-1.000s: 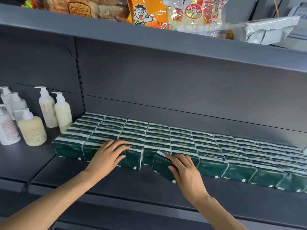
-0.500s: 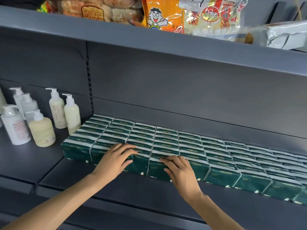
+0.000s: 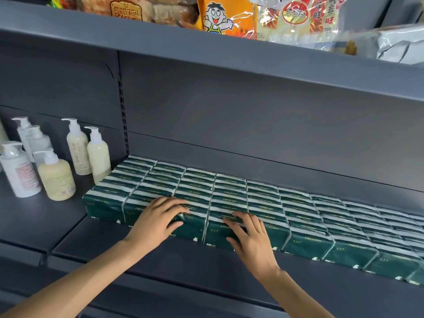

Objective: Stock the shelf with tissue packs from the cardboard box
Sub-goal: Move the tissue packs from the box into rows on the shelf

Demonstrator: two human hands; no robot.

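Both hands, left hand [image 3: 158, 216] and right hand [image 3: 250, 237], lie spread flat on the front row of green tissue packs [image 3: 229, 203] printed "COMFORTABLE", ranked tightly on the grey shelf [image 3: 137, 249] beside pump bottles [image 3: 57, 177].

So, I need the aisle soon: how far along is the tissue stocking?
Mostly done: tissue packs cover the shelf in tight rows. In hand: left hand and right hand press flat on the front packs. The box is out of view, so what's left is unclear.
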